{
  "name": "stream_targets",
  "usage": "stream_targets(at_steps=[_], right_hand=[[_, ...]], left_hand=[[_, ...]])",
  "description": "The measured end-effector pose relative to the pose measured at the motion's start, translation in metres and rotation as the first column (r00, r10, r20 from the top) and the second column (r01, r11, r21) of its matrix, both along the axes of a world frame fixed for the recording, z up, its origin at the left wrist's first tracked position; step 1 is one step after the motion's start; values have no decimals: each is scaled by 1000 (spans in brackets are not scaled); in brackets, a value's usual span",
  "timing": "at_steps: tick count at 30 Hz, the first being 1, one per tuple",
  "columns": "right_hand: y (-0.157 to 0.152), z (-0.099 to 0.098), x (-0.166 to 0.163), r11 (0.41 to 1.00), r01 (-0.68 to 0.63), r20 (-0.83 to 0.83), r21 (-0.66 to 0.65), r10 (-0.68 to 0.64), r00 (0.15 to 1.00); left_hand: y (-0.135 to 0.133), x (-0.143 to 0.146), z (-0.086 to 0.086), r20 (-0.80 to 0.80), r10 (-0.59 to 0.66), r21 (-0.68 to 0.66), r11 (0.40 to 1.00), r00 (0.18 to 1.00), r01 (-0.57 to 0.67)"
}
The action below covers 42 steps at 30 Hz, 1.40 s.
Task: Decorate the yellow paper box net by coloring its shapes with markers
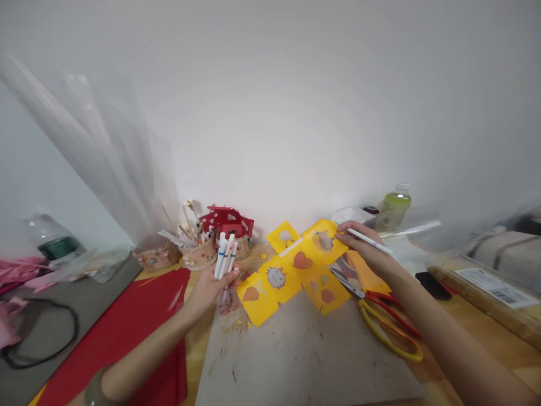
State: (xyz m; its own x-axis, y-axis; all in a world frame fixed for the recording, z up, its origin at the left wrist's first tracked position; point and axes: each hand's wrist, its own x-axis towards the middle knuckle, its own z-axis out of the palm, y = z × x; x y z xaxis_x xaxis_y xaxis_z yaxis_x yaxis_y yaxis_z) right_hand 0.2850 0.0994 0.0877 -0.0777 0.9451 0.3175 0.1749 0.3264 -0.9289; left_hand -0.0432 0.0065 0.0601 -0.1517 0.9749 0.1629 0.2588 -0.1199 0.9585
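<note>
My left hand (210, 288) is closed round a bundle of several white marker pens (225, 255), held upright near the left edge of a yellow paper cut-out (296, 270). The cut-out lies flat, unfolded like a box net, with hearts, suns and clouds drawn on its panels. My right hand (367, 248) pinches one white pen (369, 241) over the cut-out's upper right panel. Both hands rest over a grey board (304, 355).
Yellow and red scissors (380, 318) lie by my right forearm. Small holders with sticks and pens (198, 251) and a red paper house (228, 221) stand at the back. A red sheet (127, 327) lies at left. A green bottle (393, 208) stands at the back right.
</note>
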Motion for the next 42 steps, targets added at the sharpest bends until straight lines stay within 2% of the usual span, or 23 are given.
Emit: stream_targets(at_steps=[4, 7, 9, 10, 11, 13, 14, 16, 17, 19, 20, 22, 25, 30, 32, 34, 35, 36, 38, 42], right_hand=[[3, -10, 2, 1000, 23, -44, 1, -23, 999], [2, -21, -1, 999, 40, -69, -14, -41, 997], [0, -30, -5, 999, 41, -71, -30, -43, 997], [-2, -34, -7, 999, 39, -66, -39, -41, 997], [-4, -39, -9, 998, 38, -58, -47, -40, 998], [-7, -47, -13, 998, 38, -32, -57, -40, 999], [-8, -52, -15, 997, 39, -16, -61, -40, 999], [-10, -59, -18, 997, 39, 23, -62, -38, 999], [-10, -62, -18, 998, 37, 48, -59, -34, 998], [-12, -67, -19, 998, 37, 116, -45, -31, 993], [-12, -68, -19, 999, 36, 158, -34, -30, 987], [-14, -68, -17, 1000, 27, 255, -10, -23, 967], [-19, -62, -12, 999, 35, 383, 25, -42, 923], [-44, -44, -11, 981, 152, 421, 120, -189, 887], [-56, -43, -18, 991, 113, 427, 65, -130, 895], [-65, -50, -28, 998, 8, 417, -61, 18, 909], [-68, -55, -32, 984, -68, 373, -162, 125, 920], [-69, -61, -36, 970, -110, 330, -217, 179, 927], [-71, -72, -40, 958, -120, 295, -260, 197, 935], [-70, -85, -36, 966, -85, 301, -246, 159, 940]], left_hand=[[-2, 3, 12, -24, -5, 17, 1000, 1000, 6], [-9, 10, 15, -47, -34, 11, 999, 998, 34], [-18, 18, 10, -119, -103, 5, 995, 988, 105], [-23, 23, 6, -226, -180, 18, 982, 957, 189], [-28, 28, 1, -362, -242, 52, 959, 900, 279], [-37, 39, -12, -579, -351, 136, 849, 736, 511], [-41, 45, -19, -674, -348, 179, 779, 652, 601], [-47, 57, -32, -861, -241, 187, 670, 449, 718], [-49, 63, -38, -922, -139, 182, 668, 361, 722], [-50, 74, -48, -973, 29, 197, 623, 229, 757], [-49, 79, -53, -982, 68, 179, 626, 175, 759], [-47, 87, -62, -987, 99, 159, 635, 124, 756], [-44, 93, -74, -984, 98, 178, 648, 151, 740], [-42, 93, -86, -933, 183, 357, 593, 311, 722], [-42, 92, -87, -933, 183, 356, 577, 309, 735], [-42, 91, -87, -945, 175, 326, 568, 276, 755], [-42, 91, -87, -946, 177, 322, 564, 270, 760], [-42, 91, -86, -945, 181, 326, 559, 272, 762], [-42, 92, -85, -936, 191, 352, 548, 297, 759], [-41, 92, -81, -905, 206, 424, 530, 373, 735]])
